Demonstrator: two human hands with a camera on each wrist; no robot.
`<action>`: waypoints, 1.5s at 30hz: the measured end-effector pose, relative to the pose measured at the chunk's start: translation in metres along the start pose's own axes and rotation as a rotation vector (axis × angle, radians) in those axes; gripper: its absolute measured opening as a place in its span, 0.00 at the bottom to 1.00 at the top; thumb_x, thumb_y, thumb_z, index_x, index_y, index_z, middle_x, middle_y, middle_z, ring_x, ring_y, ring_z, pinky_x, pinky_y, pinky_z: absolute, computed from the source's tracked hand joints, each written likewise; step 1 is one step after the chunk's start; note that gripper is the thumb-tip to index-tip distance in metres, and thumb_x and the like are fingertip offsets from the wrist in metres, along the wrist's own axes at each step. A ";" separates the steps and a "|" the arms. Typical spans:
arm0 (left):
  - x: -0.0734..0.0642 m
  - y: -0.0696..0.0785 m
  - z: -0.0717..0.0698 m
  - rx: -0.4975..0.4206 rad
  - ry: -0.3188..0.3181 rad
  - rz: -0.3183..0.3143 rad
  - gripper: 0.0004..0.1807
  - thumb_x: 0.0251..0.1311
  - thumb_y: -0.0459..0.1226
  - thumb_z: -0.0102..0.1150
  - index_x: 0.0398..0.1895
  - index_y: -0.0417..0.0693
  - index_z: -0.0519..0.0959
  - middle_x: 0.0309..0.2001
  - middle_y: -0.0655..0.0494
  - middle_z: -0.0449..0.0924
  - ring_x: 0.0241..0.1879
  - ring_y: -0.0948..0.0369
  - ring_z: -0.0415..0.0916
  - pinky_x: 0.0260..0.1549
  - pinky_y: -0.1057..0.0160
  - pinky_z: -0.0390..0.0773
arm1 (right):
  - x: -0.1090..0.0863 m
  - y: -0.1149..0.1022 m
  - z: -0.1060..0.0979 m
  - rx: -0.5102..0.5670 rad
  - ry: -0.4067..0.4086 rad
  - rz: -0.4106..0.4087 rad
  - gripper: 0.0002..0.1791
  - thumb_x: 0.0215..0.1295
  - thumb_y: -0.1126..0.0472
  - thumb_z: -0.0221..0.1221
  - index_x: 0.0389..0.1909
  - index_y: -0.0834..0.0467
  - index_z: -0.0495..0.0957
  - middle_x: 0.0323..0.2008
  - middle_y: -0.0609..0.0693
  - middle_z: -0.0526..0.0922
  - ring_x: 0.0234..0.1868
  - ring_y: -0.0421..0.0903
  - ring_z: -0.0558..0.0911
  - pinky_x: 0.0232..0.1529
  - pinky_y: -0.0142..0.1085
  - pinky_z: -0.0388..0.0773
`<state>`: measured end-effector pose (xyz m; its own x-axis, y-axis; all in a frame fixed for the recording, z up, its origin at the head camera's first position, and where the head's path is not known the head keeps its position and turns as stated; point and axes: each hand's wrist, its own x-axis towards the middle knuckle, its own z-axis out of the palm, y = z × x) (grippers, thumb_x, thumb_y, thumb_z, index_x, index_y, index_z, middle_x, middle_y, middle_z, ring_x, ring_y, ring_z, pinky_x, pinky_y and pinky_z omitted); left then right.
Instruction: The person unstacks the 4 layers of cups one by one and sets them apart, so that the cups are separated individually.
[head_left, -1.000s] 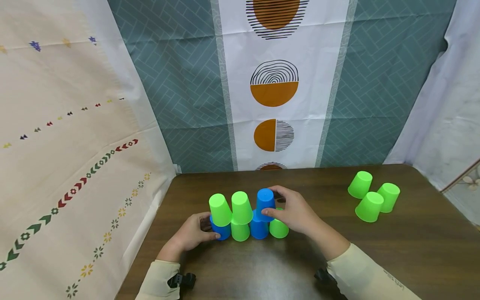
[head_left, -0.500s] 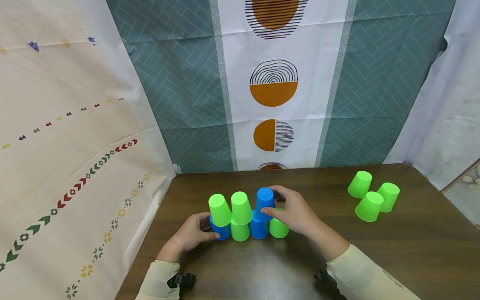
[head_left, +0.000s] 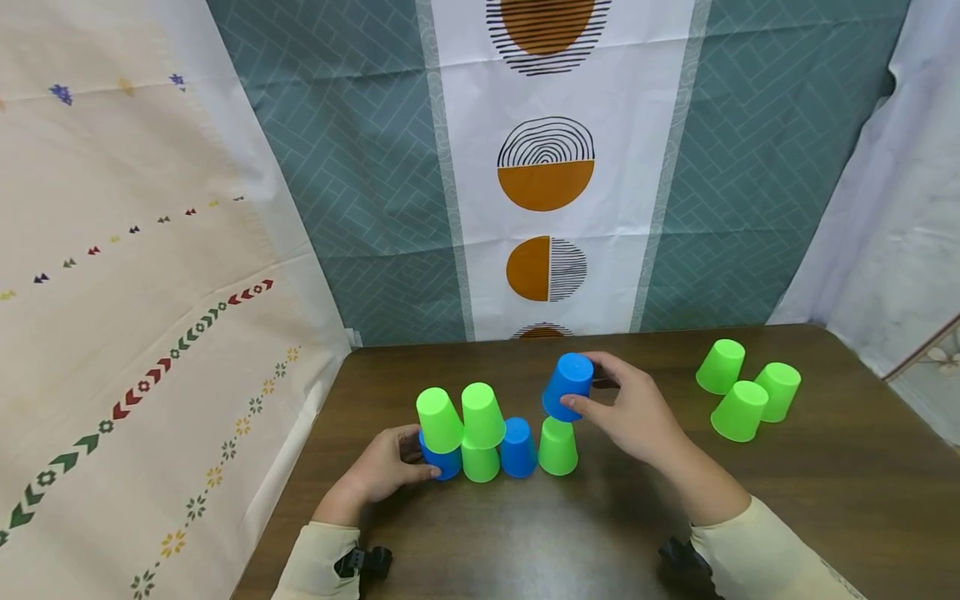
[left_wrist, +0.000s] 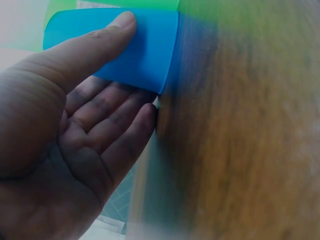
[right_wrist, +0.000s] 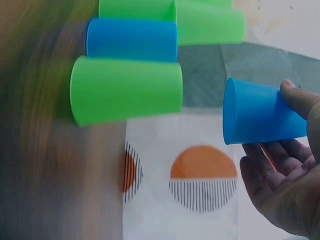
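Observation:
A row of upside-down plastic cups stands on the table: a blue cup (head_left: 446,465) at the left end, a green cup (head_left: 481,466), another blue cup (head_left: 517,450) and a green cup (head_left: 558,448). Two more green cups, one (head_left: 440,421) and another (head_left: 483,415), rest on the left part of the row. My left hand (head_left: 381,468) grips the leftmost blue cup, thumb in front and fingers behind. My right hand (head_left: 633,410) holds a blue cup (right_wrist: 262,112), slightly tilted, above the right-end green cup; the right wrist view shows a gap between them.
Three green cups (head_left: 738,412) stand close together upside down at the back right of the brown table (head_left: 480,542). Patterned cloth (head_left: 360,167) hangs behind the table's far edge, and a pale embroidered cloth (head_left: 150,333) hangs at the left.
My right hand has lifted the blue cup off the blue cup in the row and carried it up and to the right. My left hand and the other cups have stayed put.

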<state>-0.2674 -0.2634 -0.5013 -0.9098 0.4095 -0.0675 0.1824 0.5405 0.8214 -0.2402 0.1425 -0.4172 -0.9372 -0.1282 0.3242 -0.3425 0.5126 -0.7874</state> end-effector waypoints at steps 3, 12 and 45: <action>-0.001 0.000 0.001 0.010 0.005 -0.006 0.35 0.55 0.40 0.81 0.66 0.41 0.78 0.59 0.47 0.84 0.60 0.45 0.81 0.61 0.42 0.79 | -0.005 0.009 -0.014 -0.012 0.029 0.008 0.32 0.63 0.46 0.75 0.66 0.50 0.77 0.55 0.51 0.86 0.54 0.56 0.84 0.51 0.58 0.84; 0.001 -0.002 0.002 0.014 0.011 0.001 0.36 0.55 0.40 0.81 0.66 0.41 0.77 0.59 0.47 0.84 0.60 0.46 0.82 0.60 0.43 0.80 | -0.027 0.032 -0.059 -0.065 0.095 0.043 0.32 0.66 0.47 0.73 0.67 0.53 0.76 0.55 0.57 0.86 0.54 0.62 0.85 0.49 0.58 0.84; 0.001 -0.004 0.003 0.000 0.014 -0.003 0.35 0.56 0.39 0.81 0.66 0.41 0.77 0.59 0.47 0.84 0.59 0.46 0.82 0.61 0.43 0.79 | -0.100 0.121 -0.178 -0.295 0.378 0.339 0.40 0.67 0.48 0.71 0.68 0.69 0.69 0.58 0.76 0.75 0.32 0.10 0.65 0.22 0.19 0.72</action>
<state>-0.2682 -0.2628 -0.5063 -0.9155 0.3974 -0.0621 0.1795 0.5418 0.8211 -0.1762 0.3689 -0.4516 -0.8846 0.3680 0.2865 0.0561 0.6938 -0.7179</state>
